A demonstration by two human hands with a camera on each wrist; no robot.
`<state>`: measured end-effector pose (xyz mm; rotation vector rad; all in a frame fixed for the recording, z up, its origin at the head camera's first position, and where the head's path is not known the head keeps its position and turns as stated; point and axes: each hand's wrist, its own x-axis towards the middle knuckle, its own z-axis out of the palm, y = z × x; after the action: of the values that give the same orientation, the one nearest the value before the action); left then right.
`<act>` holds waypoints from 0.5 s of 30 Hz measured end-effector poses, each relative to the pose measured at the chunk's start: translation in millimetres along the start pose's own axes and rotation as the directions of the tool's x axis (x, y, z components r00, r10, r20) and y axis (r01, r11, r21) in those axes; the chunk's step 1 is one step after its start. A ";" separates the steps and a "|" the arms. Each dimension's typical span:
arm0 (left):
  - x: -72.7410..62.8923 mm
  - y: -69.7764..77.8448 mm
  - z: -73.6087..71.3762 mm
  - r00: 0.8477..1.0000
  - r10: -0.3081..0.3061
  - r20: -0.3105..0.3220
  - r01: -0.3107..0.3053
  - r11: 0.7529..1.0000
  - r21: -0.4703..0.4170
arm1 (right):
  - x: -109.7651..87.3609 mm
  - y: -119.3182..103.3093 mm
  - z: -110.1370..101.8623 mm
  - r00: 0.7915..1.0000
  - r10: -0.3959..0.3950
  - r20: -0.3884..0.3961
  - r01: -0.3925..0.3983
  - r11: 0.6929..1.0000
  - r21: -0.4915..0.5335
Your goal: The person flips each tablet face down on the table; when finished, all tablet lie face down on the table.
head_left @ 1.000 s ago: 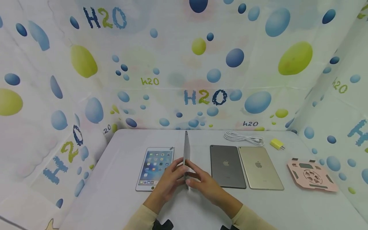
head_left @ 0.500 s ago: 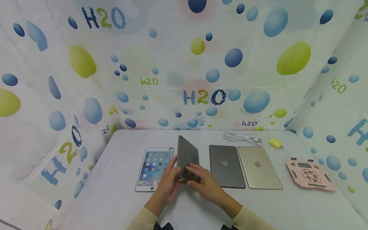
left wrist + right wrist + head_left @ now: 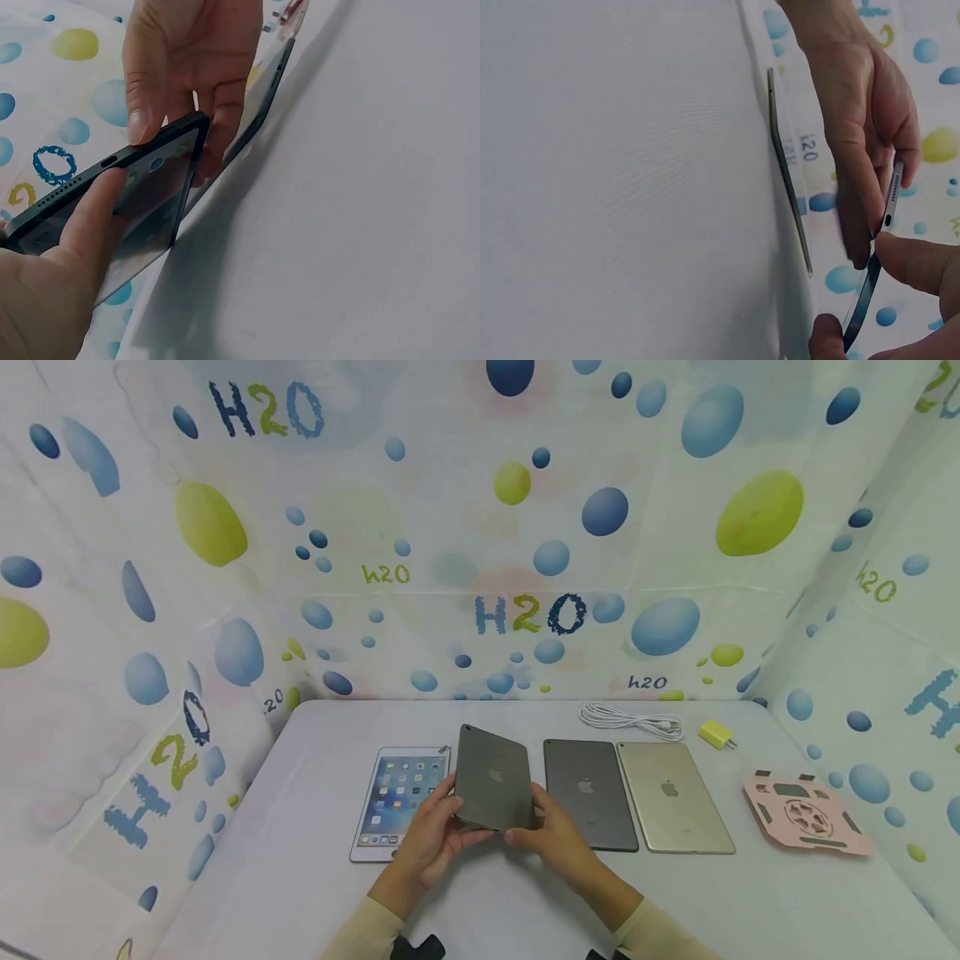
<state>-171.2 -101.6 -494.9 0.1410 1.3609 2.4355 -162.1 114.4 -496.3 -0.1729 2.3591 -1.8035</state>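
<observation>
A dark grey tablet is held up off the table, tilted, its back with the logo facing the head camera. My left hand grips its left side and lower edge. On the lower right corner, my right hand pinches it between thumb and fingers. The left wrist view shows the screen side of this tablet, with a port and speaker holes along the edge. A white tablet with a lit home screen lies to the left, partly covered by my left hand.
Face down on the right lie another dark grey tablet and a gold tablet. Behind them are a coiled white cable and a yellow charger plug. A pink stand sits far right. Patterned cloth surrounds the white table.
The tablet between my hands has turned from edge-on to showing its back. It has also come lower. My right hand has shifted to its lower right side.
</observation>
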 end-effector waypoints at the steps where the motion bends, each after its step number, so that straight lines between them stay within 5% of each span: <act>1: 0.3 0.6 -0.7 1.000 -0.012 -0.005 0.012 1.000 0.004 | -0.7 0.2 -0.3 1.000 0.003 -0.009 -0.003 1.000 0.000; 6: 2.1 2.7 -2.6 0.998 -0.042 -0.057 0.050 0.986 0.157 | -2.8 2.5 -2.2 0.998 0.023 -0.060 -0.025 0.999 -0.036; 15: 1.9 7.5 1.4 0.982 -0.028 -0.186 0.105 0.903 0.417 | 0.8 2.0 -7.0 0.996 0.020 -0.091 -0.034 0.988 -0.152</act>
<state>-174.6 -103.5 -488.0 -0.0171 1.9310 2.0976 -164.3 121.4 -496.4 -0.0806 2.5500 -1.6498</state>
